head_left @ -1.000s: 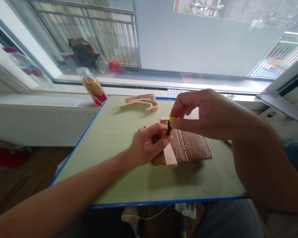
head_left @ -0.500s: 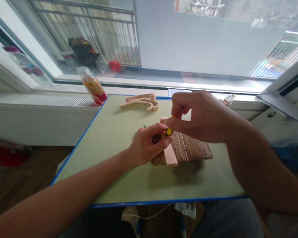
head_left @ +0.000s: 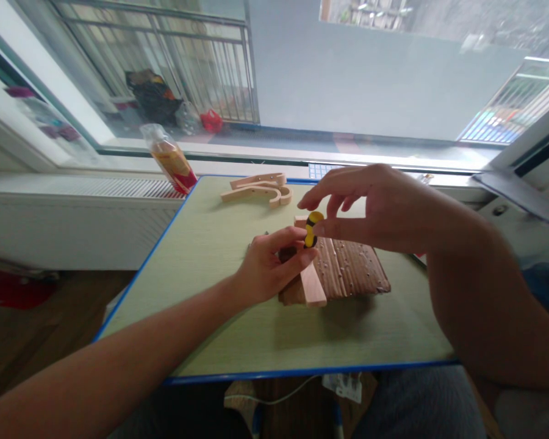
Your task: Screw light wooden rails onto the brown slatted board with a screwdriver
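A brown ribbed wooden board (head_left: 354,268), dotted with small pegs, lies on the green table (head_left: 219,317) with a pale wood strip (head_left: 312,285) across its left side. My left hand (head_left: 269,268) rests on the board's left edge, fingers curled in a pinch around a small dark thing I cannot make out. My right hand (head_left: 384,207) hovers above the board and pinches the yellow-and-black top of a small tool (head_left: 311,228) between thumb and fingers, the forefinger stretched out. The tool stands upright between both hands.
Curved pale wooden pieces (head_left: 260,188) lie at the table's far edge. A plastic bottle with red label (head_left: 171,160) leans on the window sill at the left. A blue rim (head_left: 302,371) borders the table; the window runs behind it.
My right hand rolled around the yellow-and-black tool top: fingers closed tighter half a second ago, and now the forefinger has stretched out again. My left hand stayed put.
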`<state>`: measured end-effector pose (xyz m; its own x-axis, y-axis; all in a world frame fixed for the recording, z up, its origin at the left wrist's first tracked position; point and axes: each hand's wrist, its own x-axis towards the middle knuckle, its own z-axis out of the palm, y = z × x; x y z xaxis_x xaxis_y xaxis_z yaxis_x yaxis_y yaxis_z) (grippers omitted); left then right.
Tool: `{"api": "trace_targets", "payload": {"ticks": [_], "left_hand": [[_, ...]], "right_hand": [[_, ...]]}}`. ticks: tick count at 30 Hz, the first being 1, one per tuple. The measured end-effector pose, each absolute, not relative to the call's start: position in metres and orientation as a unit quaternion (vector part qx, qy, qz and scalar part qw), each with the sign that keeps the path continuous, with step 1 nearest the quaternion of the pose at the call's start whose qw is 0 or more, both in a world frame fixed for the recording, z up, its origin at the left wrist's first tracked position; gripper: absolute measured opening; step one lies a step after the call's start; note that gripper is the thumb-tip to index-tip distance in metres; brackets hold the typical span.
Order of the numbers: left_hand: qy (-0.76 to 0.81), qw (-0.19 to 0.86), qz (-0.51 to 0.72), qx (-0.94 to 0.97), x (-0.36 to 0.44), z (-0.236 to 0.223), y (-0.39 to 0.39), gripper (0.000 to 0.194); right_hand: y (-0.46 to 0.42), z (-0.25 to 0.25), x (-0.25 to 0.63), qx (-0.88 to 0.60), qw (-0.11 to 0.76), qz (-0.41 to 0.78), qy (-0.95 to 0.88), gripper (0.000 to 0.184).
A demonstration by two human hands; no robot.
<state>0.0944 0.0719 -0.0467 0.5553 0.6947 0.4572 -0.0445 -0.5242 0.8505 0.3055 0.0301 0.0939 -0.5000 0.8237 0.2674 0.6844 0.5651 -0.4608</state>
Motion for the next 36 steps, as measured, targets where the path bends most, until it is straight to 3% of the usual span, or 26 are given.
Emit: {"api": "trace_targets", "payload": {"ticks": [6, 26, 36], "left_hand": [[0.219, 0.428, 0.415, 0.773, 0.093, -0.042, 0.071, 0.015], [0.210, 0.419, 0.419, 0.778, 0.095, -0.045, 0.072, 0.020], [0.212, 0.426, 0.419, 0.773, 0.094, -0.045, 0.071, 0.018]], "right_hand": [[0.028, 0.097, 0.303, -0.436, 0.200, 0.106, -0.871, 0.016], [0.029, 0.092, 0.295, -0.525, 0.203, 0.035, -0.826, 0.026], [0.031, 0.093, 0.302, -0.503, 0.212, 0.097, -0.832, 0.027]]}}
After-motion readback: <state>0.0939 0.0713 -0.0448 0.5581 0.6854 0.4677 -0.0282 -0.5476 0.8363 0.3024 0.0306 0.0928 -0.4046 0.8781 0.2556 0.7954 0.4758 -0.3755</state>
